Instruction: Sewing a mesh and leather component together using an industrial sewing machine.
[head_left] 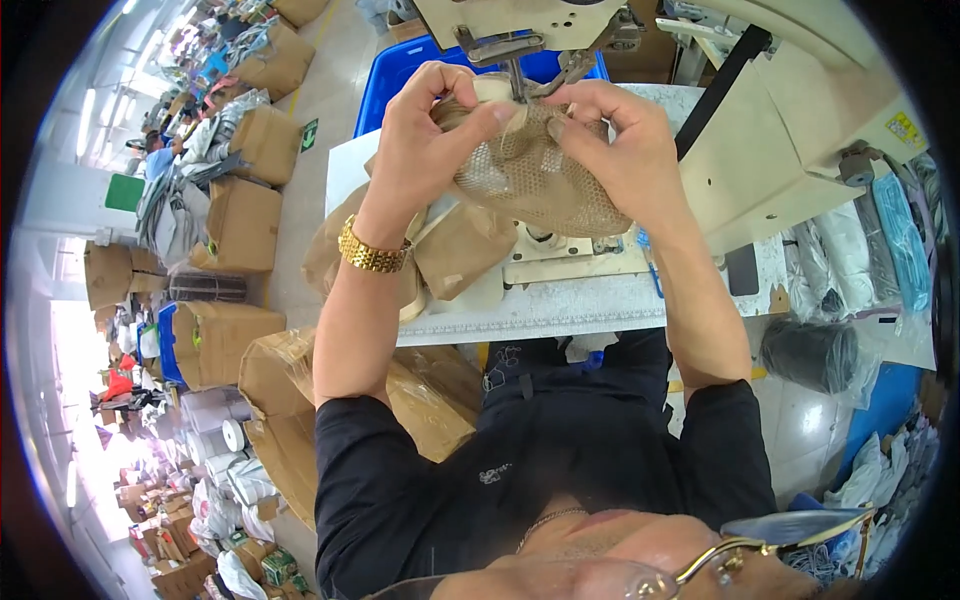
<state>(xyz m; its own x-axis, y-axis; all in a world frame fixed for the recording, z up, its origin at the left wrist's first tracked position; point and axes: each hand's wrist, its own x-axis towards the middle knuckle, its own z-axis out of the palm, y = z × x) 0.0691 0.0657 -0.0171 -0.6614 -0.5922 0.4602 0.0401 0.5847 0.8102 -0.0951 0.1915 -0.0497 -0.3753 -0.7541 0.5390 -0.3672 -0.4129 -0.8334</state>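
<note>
Head view: can see a tan mesh piece [540, 190] near the top middle of the frame, held up above the white table [450, 325]. Can find it between the left hand [425, 135] and the right hand [625, 145], touching both. With the left hand, pinching its upper left part between thumb and bent fingers. With the right hand, pinching its upper right part, thumb and pointer finger close together. Can see most of the mesh below the thumbs, a bit bunched up. Can see a metal bar [516, 80] of the sewing machine [790, 150] between both hands, at the top of the mesh; cannot tell whether touching it. Left of the middle, can spot a gold watch [372, 248] and, beside it, plain tan cloth pieces [465, 250]. Near the top, can see a blue bin [390, 85].
</note>
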